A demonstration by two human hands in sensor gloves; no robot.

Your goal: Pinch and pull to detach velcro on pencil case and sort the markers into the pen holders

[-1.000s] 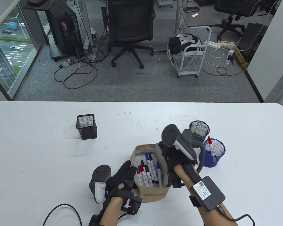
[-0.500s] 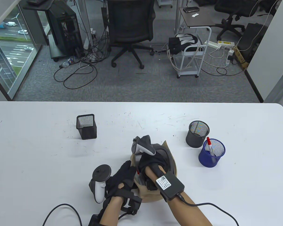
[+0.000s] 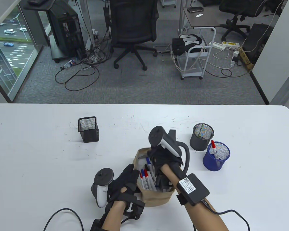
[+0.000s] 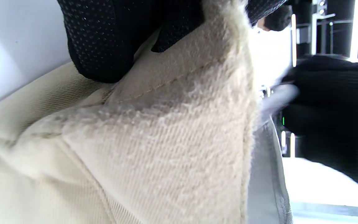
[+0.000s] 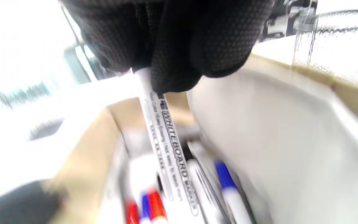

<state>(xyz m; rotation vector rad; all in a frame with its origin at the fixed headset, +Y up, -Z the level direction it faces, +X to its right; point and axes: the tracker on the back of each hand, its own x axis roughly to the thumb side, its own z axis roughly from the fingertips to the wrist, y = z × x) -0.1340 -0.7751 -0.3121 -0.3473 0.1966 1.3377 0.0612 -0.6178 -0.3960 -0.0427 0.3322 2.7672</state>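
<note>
The tan pencil case stands open near the table's front edge, with several red, blue and black capped markers lying inside. My left hand grips the case's left rim; in the left wrist view its fingers pinch the fuzzy fabric. Above the case's opening my right hand pinches a white whiteboard marker by its upper end, its fingertips curled round it; the marker's cap colour is hidden. A blue mesh holder holds one red-capped marker.
A round black mesh holder stands just behind the blue one, right of the case. A square black mesh holder stands alone at the left middle of the white table. Cables trail from both wrists off the front edge.
My right hand came back from the blue holder, dipped into the case, and now rises slightly with a marker pinched. The left hand has kept its hold on the rim.
</note>
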